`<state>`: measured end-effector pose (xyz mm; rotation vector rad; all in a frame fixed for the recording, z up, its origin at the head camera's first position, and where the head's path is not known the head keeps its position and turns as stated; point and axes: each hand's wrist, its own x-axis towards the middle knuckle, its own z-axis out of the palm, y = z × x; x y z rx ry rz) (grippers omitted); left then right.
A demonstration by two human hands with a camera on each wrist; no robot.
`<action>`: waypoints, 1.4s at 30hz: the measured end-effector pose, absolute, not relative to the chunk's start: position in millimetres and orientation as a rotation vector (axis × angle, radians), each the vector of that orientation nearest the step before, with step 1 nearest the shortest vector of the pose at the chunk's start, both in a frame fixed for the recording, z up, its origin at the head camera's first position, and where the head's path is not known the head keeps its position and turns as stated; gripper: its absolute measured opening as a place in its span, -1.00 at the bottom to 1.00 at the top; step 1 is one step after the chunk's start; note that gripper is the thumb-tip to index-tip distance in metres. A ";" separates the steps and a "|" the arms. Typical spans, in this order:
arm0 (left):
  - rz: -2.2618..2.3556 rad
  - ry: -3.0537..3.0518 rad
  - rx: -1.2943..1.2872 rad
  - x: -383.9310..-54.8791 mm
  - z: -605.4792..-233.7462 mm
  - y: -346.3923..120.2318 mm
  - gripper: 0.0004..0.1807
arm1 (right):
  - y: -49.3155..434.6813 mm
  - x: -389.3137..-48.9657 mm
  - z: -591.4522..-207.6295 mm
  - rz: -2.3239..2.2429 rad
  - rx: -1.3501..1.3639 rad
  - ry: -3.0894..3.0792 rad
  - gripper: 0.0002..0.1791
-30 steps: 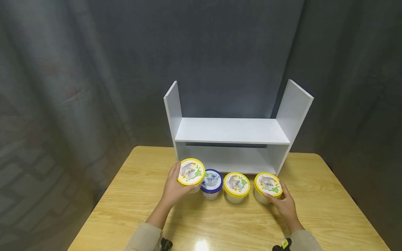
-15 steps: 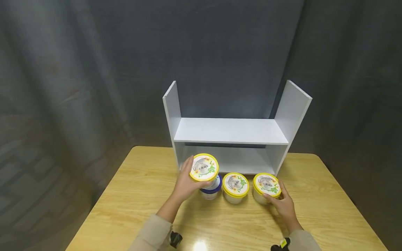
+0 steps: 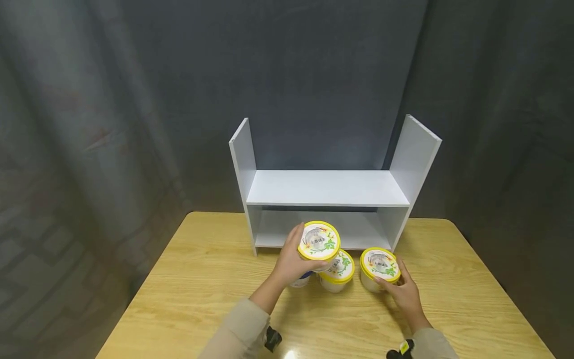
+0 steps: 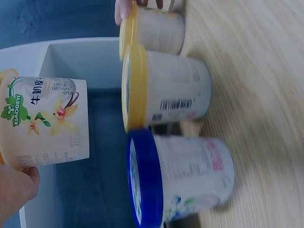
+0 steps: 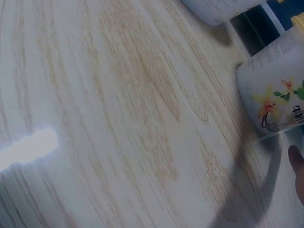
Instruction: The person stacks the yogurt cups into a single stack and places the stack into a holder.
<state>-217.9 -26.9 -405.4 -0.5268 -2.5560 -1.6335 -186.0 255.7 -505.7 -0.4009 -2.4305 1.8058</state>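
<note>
My left hand (image 3: 289, 259) grips a paper tub with a yellow lid (image 3: 319, 240) and holds it up over the row of tubs. In the left wrist view the held tub (image 4: 47, 121) shows a printed flower. Partly hidden beneath it in the head view are a blue-lidded tub (image 3: 300, 280) and another yellow-lidded tub (image 3: 343, 269), both standing on the table. At the row's right end my right hand (image 3: 405, 296) grips a third yellow-lidded tub (image 3: 380, 264), thumb at the front and fingers along the right side; this tub rests on the table.
Behind the tubs stands a white two-tier shelf (image 3: 327, 188) with upright side panels. The wooden table (image 3: 179, 299) extends to both sides and in front. Dark grey curtains (image 3: 323, 80) hang behind and around.
My left hand has carried its tub rightward, from left of the blue-lidded tub, past it, to above the middle yellow-lidded tub. My right hand has stayed at its tub.
</note>
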 end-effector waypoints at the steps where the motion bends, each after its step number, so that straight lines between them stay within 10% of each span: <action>1: -1.644 -2.561 -0.529 -218.1 -405.2 -23.3 0.17 | 255.8 -186.3 -506.3 1.805 -0.402 -2.430 0.06; 42: -1.655 -2.676 -0.628 -232.6 -418.1 112.9 0.16 | 251.3 -179.6 -505.2 1.782 -0.341 -2.419 -0.02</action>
